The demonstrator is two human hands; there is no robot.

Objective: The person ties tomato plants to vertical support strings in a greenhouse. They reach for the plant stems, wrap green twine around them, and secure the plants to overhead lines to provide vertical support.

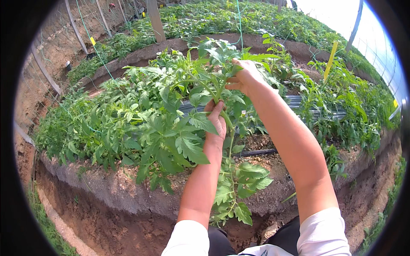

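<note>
A tomato plant with broad lobed leaves rises from the raised bed in front of me. My left hand is closed around its thick green stem, thumb uppermost. Higher up and to the right, my right hand is among the upper leaves, its fingers bent around the foliage; whether they pinch a leaf or a shoot is hidden. A green string runs down to the plant top just behind my right hand. One leafy branch hangs over the bed's near edge.
Black drip pipe and plastic mulch film lie on the bed. A yellow strip stands at right. More tomato rows, a wooden post and strings are behind. A soil furrow runs along the near side.
</note>
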